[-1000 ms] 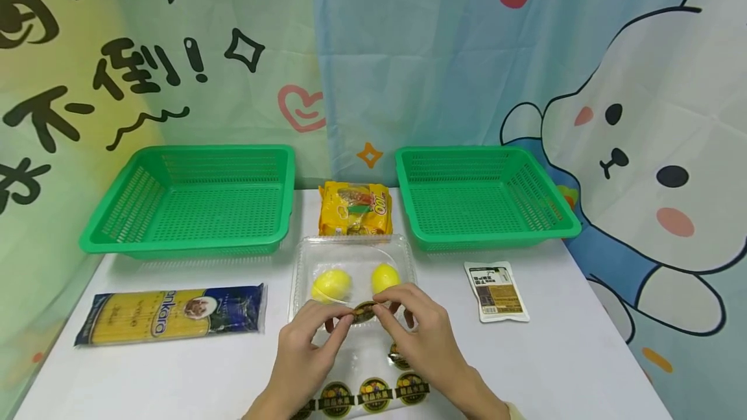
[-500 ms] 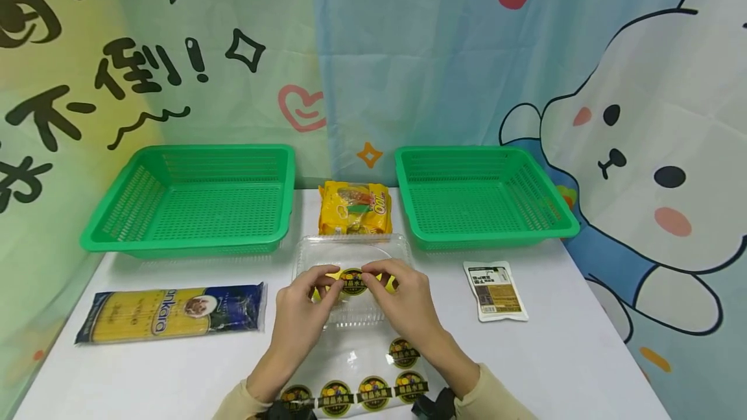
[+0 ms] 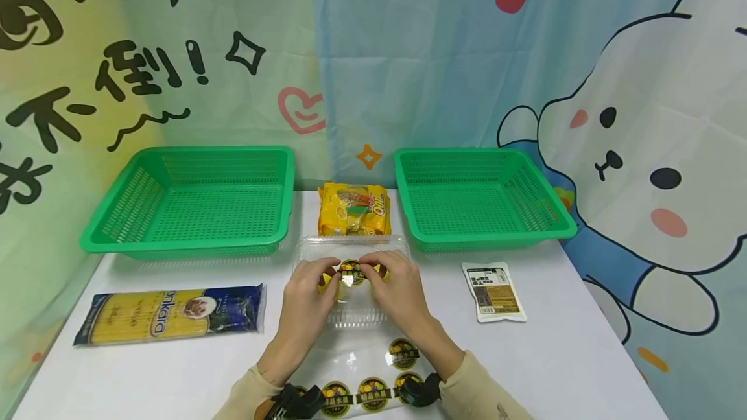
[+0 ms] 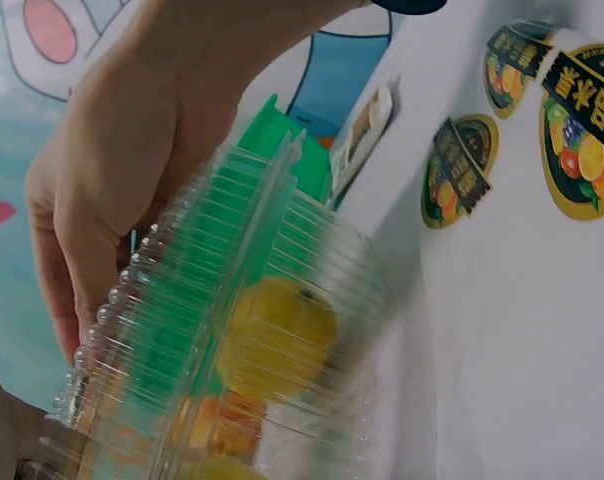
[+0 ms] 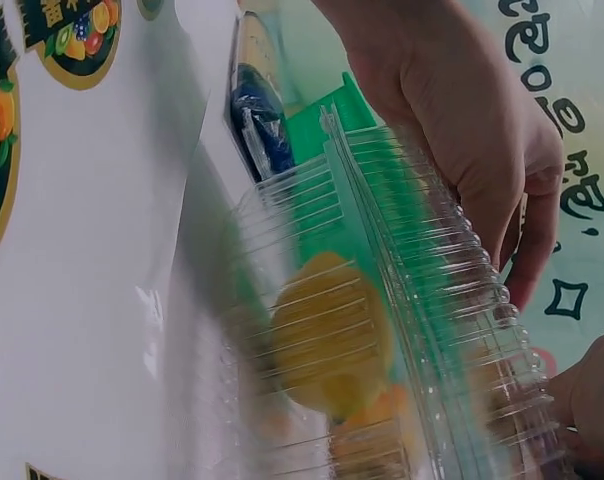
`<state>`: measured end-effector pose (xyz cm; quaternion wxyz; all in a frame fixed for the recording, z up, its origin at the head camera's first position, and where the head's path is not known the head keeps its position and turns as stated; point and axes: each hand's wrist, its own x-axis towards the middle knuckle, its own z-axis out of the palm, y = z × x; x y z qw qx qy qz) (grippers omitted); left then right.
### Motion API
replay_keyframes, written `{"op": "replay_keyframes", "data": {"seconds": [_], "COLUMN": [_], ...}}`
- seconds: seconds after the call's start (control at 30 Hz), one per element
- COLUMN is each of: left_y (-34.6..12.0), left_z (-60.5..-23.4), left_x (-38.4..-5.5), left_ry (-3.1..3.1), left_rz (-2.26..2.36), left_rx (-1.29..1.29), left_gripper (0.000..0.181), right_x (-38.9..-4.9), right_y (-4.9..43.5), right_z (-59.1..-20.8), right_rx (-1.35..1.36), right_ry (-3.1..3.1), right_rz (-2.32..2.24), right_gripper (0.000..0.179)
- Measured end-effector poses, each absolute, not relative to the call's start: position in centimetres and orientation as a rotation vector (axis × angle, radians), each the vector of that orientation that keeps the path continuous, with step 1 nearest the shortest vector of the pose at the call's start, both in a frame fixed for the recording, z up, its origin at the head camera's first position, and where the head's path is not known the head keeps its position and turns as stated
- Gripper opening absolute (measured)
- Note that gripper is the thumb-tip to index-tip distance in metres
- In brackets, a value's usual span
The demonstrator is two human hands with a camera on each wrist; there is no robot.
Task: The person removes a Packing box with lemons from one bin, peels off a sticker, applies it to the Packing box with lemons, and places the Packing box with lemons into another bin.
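In the head view my left hand and right hand pinch opposite edges of a round black-and-gold fruit sticker. They hold it right over the lid of a clear plastic clamshell box. Two yellow, lemon-like fruits lie inside the box; one yellow fruit shows through its ribbed wall in the left wrist view. Fingers of both hands are close against the lid's beaded edge. The sticker itself is hidden from the wrist views. Nearer the body lies a sheet of matching stickers.
Two green baskets, one left and one right, stand at the back. Between them is a yellow snack packet. A spaghetti pack lies at left, a small white-and-brown pouch at right. A printed curtain hangs behind.
Both hands have moved forward with the sticker, from the box's near edge to over its lid. The sticker has turned from edge-on to face up, and the sleeves have come into view.
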<state>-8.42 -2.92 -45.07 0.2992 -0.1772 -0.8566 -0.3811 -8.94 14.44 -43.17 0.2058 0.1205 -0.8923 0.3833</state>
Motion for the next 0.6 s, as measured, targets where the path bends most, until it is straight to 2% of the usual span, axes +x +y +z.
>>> {"op": "replay_keyframes", "data": {"seconds": [0.33,0.6], "left_y": [-2.74,-2.6], "left_z": [-45.24,-45.49], "left_x": [-8.51,-8.52], "left_ry": [-2.291,-2.311], "left_rz": [-0.968,-0.763], "left_rx": [-0.473,-0.505], "left_gripper": [0.026,0.012], "right_x": [-9.18,-9.15], "right_y": [14.25,14.0], "right_z": [-43.64,-43.85], "right_rx": [0.338,0.369], "right_ry": [-2.505,-2.517], "right_rz": [0.958,0.844], "right_gripper": [0.006,0.007]}}
